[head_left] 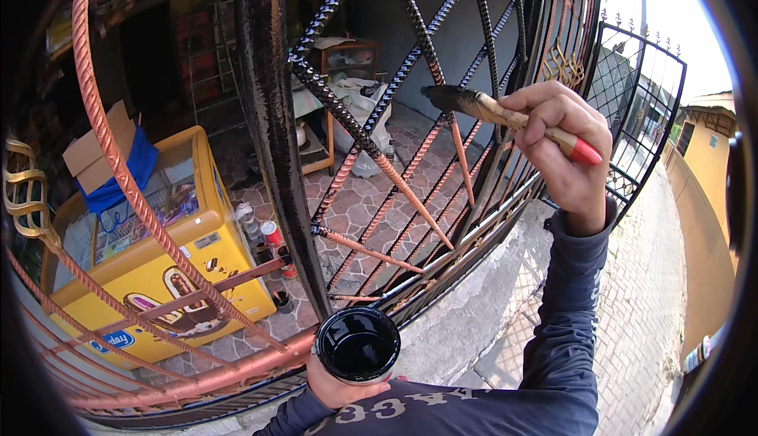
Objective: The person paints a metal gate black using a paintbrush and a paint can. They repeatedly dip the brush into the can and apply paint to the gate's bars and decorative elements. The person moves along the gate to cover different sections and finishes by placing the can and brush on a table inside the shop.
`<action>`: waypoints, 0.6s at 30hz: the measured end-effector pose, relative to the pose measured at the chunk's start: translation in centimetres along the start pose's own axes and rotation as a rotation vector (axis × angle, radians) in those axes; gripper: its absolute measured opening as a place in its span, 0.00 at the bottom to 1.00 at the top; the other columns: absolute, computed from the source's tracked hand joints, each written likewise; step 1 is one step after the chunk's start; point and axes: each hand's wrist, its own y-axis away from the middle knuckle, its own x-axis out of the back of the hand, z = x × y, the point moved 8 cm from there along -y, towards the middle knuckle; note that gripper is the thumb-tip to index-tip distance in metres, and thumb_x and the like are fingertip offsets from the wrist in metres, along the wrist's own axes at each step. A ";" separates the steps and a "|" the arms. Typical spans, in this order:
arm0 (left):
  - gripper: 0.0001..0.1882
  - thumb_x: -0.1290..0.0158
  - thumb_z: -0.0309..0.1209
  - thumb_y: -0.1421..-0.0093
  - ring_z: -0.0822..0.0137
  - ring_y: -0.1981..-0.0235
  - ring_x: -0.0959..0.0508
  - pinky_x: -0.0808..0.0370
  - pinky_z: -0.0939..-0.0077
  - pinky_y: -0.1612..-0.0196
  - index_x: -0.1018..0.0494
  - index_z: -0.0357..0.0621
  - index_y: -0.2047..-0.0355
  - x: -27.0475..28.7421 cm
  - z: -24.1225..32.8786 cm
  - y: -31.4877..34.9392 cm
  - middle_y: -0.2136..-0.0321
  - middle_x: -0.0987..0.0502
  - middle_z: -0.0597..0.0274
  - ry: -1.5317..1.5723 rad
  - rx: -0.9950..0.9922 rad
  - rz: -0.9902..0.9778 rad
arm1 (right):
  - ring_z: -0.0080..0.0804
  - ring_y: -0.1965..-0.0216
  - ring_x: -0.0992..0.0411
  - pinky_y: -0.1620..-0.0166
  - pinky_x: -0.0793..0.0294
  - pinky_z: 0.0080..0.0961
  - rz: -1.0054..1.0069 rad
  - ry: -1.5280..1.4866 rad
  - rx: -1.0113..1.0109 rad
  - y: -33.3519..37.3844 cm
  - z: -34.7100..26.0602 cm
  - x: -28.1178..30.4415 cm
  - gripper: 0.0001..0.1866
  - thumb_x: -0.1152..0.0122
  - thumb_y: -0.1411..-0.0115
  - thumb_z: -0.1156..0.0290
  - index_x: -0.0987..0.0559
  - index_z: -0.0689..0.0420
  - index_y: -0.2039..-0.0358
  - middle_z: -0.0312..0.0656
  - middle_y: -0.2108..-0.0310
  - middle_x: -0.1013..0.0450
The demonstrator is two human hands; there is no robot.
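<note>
My right hand [564, 132] is closed round a paintbrush [505, 112] with a red-tipped handle. Its black, paint-covered bristles are at the twisted bars of a metal grille [410, 144]; I cannot tell whether they touch. The upper bars are glossy black, while the lower ones are still copper-coloured. Low in front of me, my left hand [335, 389] holds up a round tub of black paint [359, 345] from below. The tub's top is uncovered, with dark paint inside and smears round its rim.
Behind curved copper bars [134, 175] at left stands a yellow chest freezer [174, 278] with a cardboard box [103, 144] and blue cloth on top. A black upright post [276, 120] borders the grille. Another gate [639, 104] stands at right beside a paved path [639, 278].
</note>
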 end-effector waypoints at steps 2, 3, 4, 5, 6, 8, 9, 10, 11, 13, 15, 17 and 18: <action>0.54 0.19 0.31 0.62 0.61 0.44 0.21 0.28 0.63 0.37 0.37 0.33 0.37 0.3 -0.2 0.5 0.46 0.23 0.51 0.049 0.016 0.031 | 0.29 0.70 0.22 0.66 0.22 0.25 0.130 -0.114 -0.142 0.1 0.9 0.8 0.04 0.43 0.53 0.83 0.23 0.61 0.76 0.47 0.64 0.19; 0.54 0.19 0.32 0.62 0.61 0.44 0.21 0.28 0.63 0.37 0.37 0.33 0.37 0.4 -0.2 0.9 0.46 0.23 0.51 0.073 0.007 0.048 | 0.29 0.70 0.22 0.65 0.22 0.24 0.192 -0.130 -0.142 0.2 0.8 1.3 0.04 0.43 0.53 0.83 0.23 0.61 0.77 0.47 0.64 0.19; 0.54 0.19 0.33 0.63 0.61 0.45 0.21 0.27 0.63 0.37 0.37 0.33 0.37 0.7 -0.5 0.9 0.46 0.23 0.51 0.024 0.025 0.027 | 0.29 0.70 0.21 0.66 0.22 0.24 0.111 -0.099 -0.042 0.1 -0.3 0.5 0.04 0.43 0.54 0.84 0.23 0.61 0.77 0.47 0.64 0.19; 0.54 0.19 0.34 0.62 0.61 0.46 0.20 0.26 0.64 0.38 0.36 0.32 0.38 1.0 -0.6 1.1 0.46 0.22 0.51 0.025 0.024 0.050 | 0.29 0.69 0.21 0.66 0.22 0.24 0.051 -0.084 0.083 0.2 -1.5 0.1 0.05 0.43 0.54 0.84 0.23 0.61 0.77 0.47 0.64 0.19; 0.54 0.19 0.35 0.62 0.61 0.46 0.20 0.25 0.64 0.39 0.36 0.32 0.38 1.2 -0.8 1.5 0.47 0.22 0.51 0.024 0.029 0.067 | 0.29 0.69 0.21 0.66 0.22 0.24 -0.029 -0.053 0.068 0.2 -1.5 -0.7 0.05 0.42 0.54 0.85 0.23 0.61 0.77 0.47 0.64 0.19; 0.54 0.18 0.37 0.63 0.61 0.47 0.19 0.25 0.65 0.40 0.36 0.31 0.39 1.5 -0.6 1.8 0.48 0.21 0.52 -0.025 -0.014 0.101 | 0.29 0.66 0.22 0.61 0.21 0.25 0.079 -0.082 -0.110 0.2 -0.2 0.1 0.07 0.42 0.49 0.84 0.28 0.58 0.78 0.51 0.61 0.19; 0.54 0.18 0.37 0.62 0.61 0.47 0.19 0.25 0.65 0.40 0.36 0.31 0.39 1.5 -0.8 2.0 0.49 0.21 0.52 -0.026 0.012 0.072 | 0.29 0.66 0.22 0.61 0.21 0.25 0.165 -0.168 -0.227 0.4 0.8 0.6 0.07 0.42 0.49 0.84 0.28 0.58 0.78 0.51 0.61 0.19; 0.53 0.19 0.38 0.62 0.61 0.47 0.19 0.25 0.65 0.40 0.35 0.31 0.40 1.4 -1.0 2.1 0.49 0.21 0.52 -0.031 0.026 0.046 | 0.28 0.64 0.22 0.60 0.22 0.23 0.194 -0.069 -0.111 0.3 -0.2 0.9 0.07 0.43 0.48 0.85 0.28 0.59 0.77 0.51 0.60 0.20; 0.53 0.19 0.38 0.62 0.61 0.47 0.19 0.25 0.65 0.40 0.35 0.31 0.40 1.3 -1.1 2.1 0.49 0.21 0.52 -0.035 0.034 0.025 | 0.27 0.70 0.23 0.66 0.23 0.23 0.181 -0.068 0.028 0.2 -1.3 0.7 0.04 0.42 0.53 0.85 0.23 0.62 0.76 0.48 0.64 0.19; 0.51 0.19 0.37 0.63 0.61 0.48 0.19 0.25 0.65 0.40 0.33 0.31 0.42 1.8 -1.3 2.4 0.49 0.21 0.52 0.071 0.058 0.106 | 0.27 0.70 0.23 0.67 0.23 0.23 0.070 -0.009 0.125 0.0 -2.1 -0.3 0.04 0.42 0.53 0.84 0.23 0.62 0.76 0.49 0.64 0.19; 0.50 0.18 0.37 0.63 0.62 0.48 0.19 0.25 0.65 0.40 0.32 0.31 0.42 2.3 -0.7 2.5 0.49 0.21 0.52 -0.006 0.010 0.115 | 0.27 0.69 0.22 0.66 0.23 0.23 0.197 -0.098 -0.208 0.1 0.6 0.5 0.04 0.42 0.54 0.83 0.23 0.61 0.77 0.48 0.64 0.19; 0.51 0.18 0.36 0.63 0.62 0.47 0.19 0.24 0.65 0.41 0.32 0.32 0.41 2.3 -1.0 2.7 0.49 0.21 0.51 -0.008 0.060 0.068 | 0.27 0.69 0.23 0.65 0.23 0.23 0.222 -0.180 -0.123 -0.1 -0.2 0.7 0.03 0.42 0.53 0.82 0.23 0.61 0.77 0.49 0.64 0.19; 0.51 0.18 0.36 0.63 0.62 0.47 0.19 0.24 0.65 0.41 0.32 0.32 0.41 2.4 -0.8 2.7 0.49 0.21 0.51 -0.017 0.031 0.077 | 0.26 0.70 0.23 0.66 0.24 0.22 0.188 -0.122 -0.034 -0.2 -1.1 0.4 0.03 0.42 0.52 0.83 0.24 0.62 0.76 0.48 0.63 0.19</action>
